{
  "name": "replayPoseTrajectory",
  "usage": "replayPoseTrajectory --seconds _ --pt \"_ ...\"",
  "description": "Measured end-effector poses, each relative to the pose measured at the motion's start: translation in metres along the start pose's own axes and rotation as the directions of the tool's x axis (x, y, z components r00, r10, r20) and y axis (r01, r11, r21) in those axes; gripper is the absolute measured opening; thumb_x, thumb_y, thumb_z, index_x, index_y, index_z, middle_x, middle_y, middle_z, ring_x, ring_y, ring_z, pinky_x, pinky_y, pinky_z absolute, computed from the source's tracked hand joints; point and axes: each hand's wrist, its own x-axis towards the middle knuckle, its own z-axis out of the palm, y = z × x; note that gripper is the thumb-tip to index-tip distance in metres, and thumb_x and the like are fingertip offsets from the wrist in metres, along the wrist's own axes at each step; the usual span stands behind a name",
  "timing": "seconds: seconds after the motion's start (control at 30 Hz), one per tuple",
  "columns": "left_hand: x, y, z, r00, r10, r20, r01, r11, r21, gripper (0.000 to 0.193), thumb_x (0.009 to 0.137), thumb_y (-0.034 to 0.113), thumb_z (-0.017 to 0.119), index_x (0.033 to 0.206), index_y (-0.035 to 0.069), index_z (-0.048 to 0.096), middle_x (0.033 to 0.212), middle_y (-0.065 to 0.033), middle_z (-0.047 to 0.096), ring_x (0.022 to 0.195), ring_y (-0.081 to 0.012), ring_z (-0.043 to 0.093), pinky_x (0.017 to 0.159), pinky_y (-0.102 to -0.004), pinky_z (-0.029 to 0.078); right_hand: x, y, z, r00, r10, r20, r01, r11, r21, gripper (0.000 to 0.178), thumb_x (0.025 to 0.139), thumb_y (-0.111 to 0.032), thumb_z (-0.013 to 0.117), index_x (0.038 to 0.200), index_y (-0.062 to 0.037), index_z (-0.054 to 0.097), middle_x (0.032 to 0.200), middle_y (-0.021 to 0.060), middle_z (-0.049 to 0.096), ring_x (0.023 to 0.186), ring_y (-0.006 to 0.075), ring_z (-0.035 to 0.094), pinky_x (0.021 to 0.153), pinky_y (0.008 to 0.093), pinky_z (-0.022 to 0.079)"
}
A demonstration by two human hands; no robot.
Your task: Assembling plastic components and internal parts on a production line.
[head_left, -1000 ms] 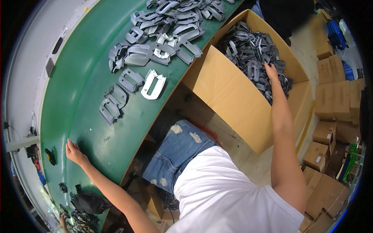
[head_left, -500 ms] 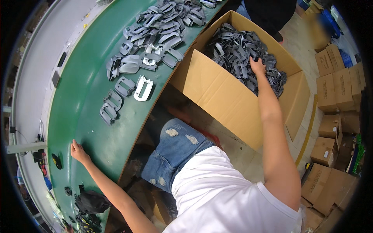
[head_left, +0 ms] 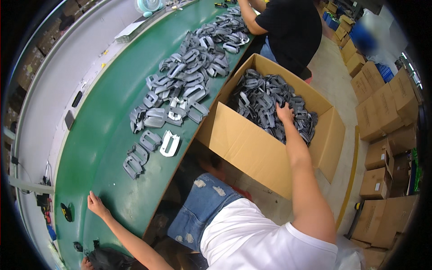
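My right hand is down in an open cardboard box, among a heap of dark grey plastic frame parts. Its thumb and fingers curve round a grey plastic part, mostly hidden by the hand and the heap. My left hand rests at the green table's surface with its fingers drawn in, and nothing shows in them. Several grey frame parts lie singly on the table beyond it, beside a white frame part. Farther along, a long pile of the same grey parts covers the table.
A person in black works at the table beyond the box. Stacked cartons line the right side. On the table's left part lie a small black-and-yellow object and a black cloth-like item. A small fan stands at the far edge.
The view has tilted up, so the table, box and parts sit lower and the person in black shows more. My right hand stays in the heap; my left stays over the table.
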Motion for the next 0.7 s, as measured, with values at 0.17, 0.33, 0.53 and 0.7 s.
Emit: replayPoseTrajectory --seconds 0.17,0.33,0.53,0.7 --pt "0.003 0.002 -0.029 0.995 -0.021 -0.098 0.034 0.990 0.136 0.034 0.085 0.020 0.056 0.056 0.009 0.042 0.054 0.0053 0.035 0.050 -0.0048 0.030 0.044 -0.0223 0.025 -0.012 -0.036 0.013 0.990 -0.136 0.027 0.136 0.991 0.008 0.071 0.076 -0.056 0.045 0.132 -0.0131 0.033 0.129 0.0263 0.034 0.119 0.0425 0.034 0.097 0.0511 0.027" --pt "0.005 -0.002 0.017 1.000 0.019 -0.010 -0.017 0.983 0.183 0.037 0.084 0.021 0.056 0.056 0.005 0.038 0.053 0.0040 0.034 0.051 -0.0071 0.031 0.045 -0.0260 0.025 0.022 0.010 -0.013 0.993 -0.110 -0.043 0.108 0.993 -0.057 0.069 0.078 -0.055 0.042 0.131 -0.0122 0.034 0.130 0.0251 0.035 0.120 0.0411 0.033 0.097 0.0495 0.029" --pt "-0.007 0.012 -0.018 0.982 0.129 -0.140 -0.082 0.951 0.297 0.039 0.080 0.023 0.059 0.053 0.003 0.039 0.049 0.0028 0.033 0.050 -0.0089 0.030 0.045 -0.0288 0.026 0.052 0.011 0.041 0.961 -0.275 0.023 0.275 0.953 -0.124 0.068 0.080 -0.057 0.039 0.131 -0.0122 0.035 0.131 0.0183 0.038 0.120 0.0419 0.032 0.097 0.0536 0.025" --pt "-0.004 0.016 0.008 0.974 0.193 -0.116 -0.154 0.948 0.279 0.037 0.079 0.021 0.058 0.056 -0.001 0.041 0.048 -0.0084 0.032 0.048 -0.0115 0.031 0.044 -0.0320 0.029 0.121 0.047 0.052 0.983 -0.185 -0.010 0.179 0.961 -0.211 0.082 0.073 -0.069 0.038 0.130 -0.0107 0.036 0.127 0.0226 0.041 0.116 0.0425 0.038 0.096 0.0474 0.031"
